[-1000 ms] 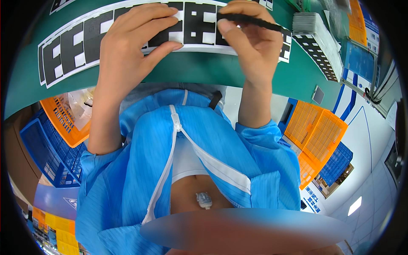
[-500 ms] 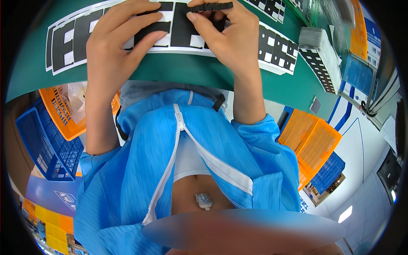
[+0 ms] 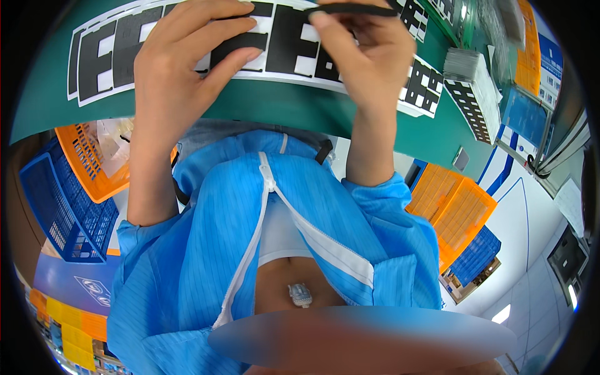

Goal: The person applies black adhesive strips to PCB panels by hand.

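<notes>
Black strip [image 3: 357,9] pinched in the right hand [image 3: 373,65], near half past twelve, above patterned sheets [image 3: 128,47].
A white-outlined mark [image 3: 94,289] shows on the purple panel [image 3: 59,275] at eight o'clock. The left hand [image 3: 175,59], at half past ten, has loosely bent fingers, thumb parted from them. The strip looks slim, nearly level.

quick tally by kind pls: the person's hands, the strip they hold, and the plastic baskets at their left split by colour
hands: 2 (left hand, right hand)
black strip, in the right hand: 1
orange plastic basket: 1
blue plastic basket: 1
total: 5
</notes>
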The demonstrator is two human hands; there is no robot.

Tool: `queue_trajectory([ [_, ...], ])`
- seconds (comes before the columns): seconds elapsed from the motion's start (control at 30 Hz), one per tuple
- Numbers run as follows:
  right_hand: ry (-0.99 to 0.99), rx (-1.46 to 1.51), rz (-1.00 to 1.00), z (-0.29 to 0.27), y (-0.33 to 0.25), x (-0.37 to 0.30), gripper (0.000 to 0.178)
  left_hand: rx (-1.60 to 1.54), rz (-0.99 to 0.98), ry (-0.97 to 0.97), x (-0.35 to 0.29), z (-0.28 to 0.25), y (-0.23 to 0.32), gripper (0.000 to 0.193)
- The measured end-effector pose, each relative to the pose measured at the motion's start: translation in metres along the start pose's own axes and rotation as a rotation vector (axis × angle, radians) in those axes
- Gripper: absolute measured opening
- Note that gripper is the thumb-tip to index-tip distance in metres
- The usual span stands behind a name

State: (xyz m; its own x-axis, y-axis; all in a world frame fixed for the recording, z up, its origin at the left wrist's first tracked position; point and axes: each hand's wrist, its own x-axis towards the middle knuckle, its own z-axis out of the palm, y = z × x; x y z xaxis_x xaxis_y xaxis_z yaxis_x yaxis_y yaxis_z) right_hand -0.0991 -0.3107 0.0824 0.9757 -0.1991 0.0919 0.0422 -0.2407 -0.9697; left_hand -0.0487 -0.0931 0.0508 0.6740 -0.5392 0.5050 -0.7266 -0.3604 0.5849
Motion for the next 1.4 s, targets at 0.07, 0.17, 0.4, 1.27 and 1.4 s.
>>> queue_trajectory([
  [0.07,0.016,-0.068,-0.052,0.000,-0.005,0.000,0.014,-0.003,-0.005,-0.005,-0.002,0.000,0.001,0.031],
  [0.17,-0.099,-0.258,-0.041,-0.001,-0.020,0.002,0.016,0.011,0.000,0.004,-0.004,0.001,-0.003,0.031],
  [0.4,-0.210,-0.342,-0.151,0.006,-0.011,0.008,0.018,0.004,-0.023,0.001,-0.004,0.001,-0.002,0.031],
  [1.27,-0.222,-0.469,-0.470,-0.005,0.015,-0.014,0.017,0.038,-0.107,-0.013,0.008,-0.004,0.021,0.031],
  [1.4,-0.074,0.324,-0.139,-0.042,0.033,-0.006,0.023,0.020,-0.113,0.004,0.007,-0.007,0.021,0.032],
])
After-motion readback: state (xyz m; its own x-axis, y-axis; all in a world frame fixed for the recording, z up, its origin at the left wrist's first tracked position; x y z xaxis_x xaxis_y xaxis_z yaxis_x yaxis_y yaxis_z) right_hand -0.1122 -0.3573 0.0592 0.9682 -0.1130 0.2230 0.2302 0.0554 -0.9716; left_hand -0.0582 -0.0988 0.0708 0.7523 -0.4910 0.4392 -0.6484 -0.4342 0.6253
